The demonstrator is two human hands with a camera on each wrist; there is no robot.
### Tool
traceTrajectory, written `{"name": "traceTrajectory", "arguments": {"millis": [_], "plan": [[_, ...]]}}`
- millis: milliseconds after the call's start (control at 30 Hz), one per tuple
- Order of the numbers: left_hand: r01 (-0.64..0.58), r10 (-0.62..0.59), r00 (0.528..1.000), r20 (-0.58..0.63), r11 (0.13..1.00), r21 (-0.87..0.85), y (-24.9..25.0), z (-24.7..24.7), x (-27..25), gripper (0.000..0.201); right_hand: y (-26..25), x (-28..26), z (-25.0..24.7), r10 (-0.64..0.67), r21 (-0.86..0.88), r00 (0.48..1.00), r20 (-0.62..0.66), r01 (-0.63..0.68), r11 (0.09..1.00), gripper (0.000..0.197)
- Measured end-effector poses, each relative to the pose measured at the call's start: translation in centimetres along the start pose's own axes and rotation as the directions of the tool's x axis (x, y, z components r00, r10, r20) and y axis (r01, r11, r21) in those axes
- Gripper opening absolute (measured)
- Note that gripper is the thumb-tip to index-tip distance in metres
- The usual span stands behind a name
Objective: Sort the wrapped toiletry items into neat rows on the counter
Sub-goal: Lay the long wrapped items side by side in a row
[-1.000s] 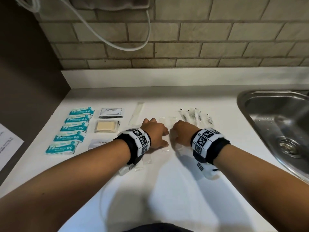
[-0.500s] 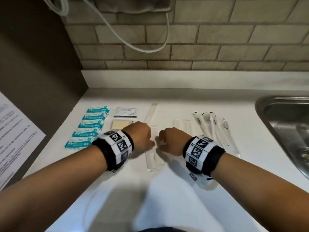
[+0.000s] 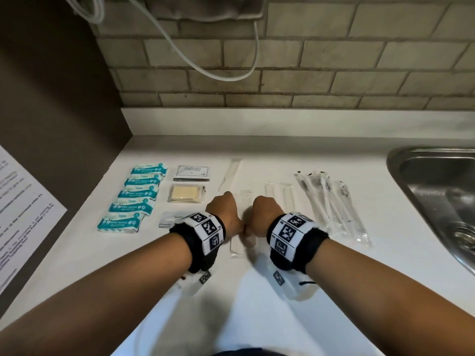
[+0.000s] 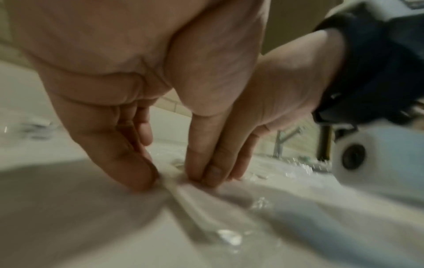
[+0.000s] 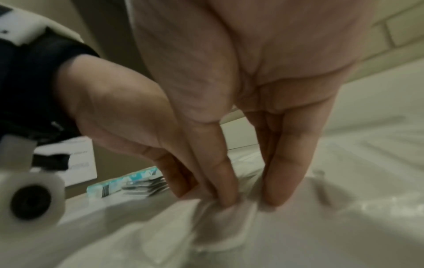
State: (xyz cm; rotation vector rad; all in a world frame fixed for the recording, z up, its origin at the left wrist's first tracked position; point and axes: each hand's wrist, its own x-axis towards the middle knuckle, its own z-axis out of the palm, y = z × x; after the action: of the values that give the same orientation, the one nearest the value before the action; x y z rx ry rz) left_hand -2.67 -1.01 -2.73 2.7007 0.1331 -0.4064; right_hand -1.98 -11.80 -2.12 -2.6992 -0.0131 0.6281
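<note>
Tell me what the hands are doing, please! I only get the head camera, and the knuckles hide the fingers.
Observer: The left wrist view shows the left hand pinching a clear wrapper between its thumb and fingers, right down on the counter.
Operator: And the other hand?
Observer: In the right wrist view the right hand pinches a clear wrapper too, thumb against fingertips. I cannot tell whether it is the same one.
Operator: Are the hands touching?
Observer: The left wrist view shows the right hand's fingertips close beside the left thumb. They seem to touch.
</note>
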Motion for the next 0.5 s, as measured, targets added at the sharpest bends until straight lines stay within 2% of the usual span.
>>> {"name": "traceTrajectory", "arguments": {"millis": [67,133,167,200,333,500], "plan": [[0.034,-0.032,0.999,0.015,0.993,-0.116,-0.1,0.2,0.3,0.060,0.2,0.0,-0.1,0.047,0.056,0.999,-0.008,-0.047,0.997,0.028],[0.026,-0.022,1.000,0.020,0.975,-0.223,-0.4,0.4,0.7,0.059,0.4,0.0,-0.2,0.098,0.100,0.995,0.002,-0.097,0.990,0.063],[0.017,-0.013,1.000,0.018,0.965,-0.261,-0.6,0.4,0.8,0.055,0.6,0.1,-0.2,0.117,0.130,0.993,0.007,-0.117,0.985,0.075],[0.009,-0.007,1.000,0.008,0.957,-0.291,-0.8,0.5,1.0,0.052,0.7,0.1,-0.3,0.127,0.168,0.992,0.009,-0.126,0.978,0.079],[-0.048,0.022,0.997,-0.078,0.938,-0.343,-1.1,-0.1,2.2,0.031,0.9,0.9,-0.5,0.148,0.264,0.989,-0.008,-0.141,0.954,0.069],[-0.148,0.114,0.979,-0.168,0.967,-0.207,0.1,-1.0,3.4,0.022,1.3,1.5,-1.8,0.107,0.155,0.993,-0.046,-0.099,0.983,0.051]]}}
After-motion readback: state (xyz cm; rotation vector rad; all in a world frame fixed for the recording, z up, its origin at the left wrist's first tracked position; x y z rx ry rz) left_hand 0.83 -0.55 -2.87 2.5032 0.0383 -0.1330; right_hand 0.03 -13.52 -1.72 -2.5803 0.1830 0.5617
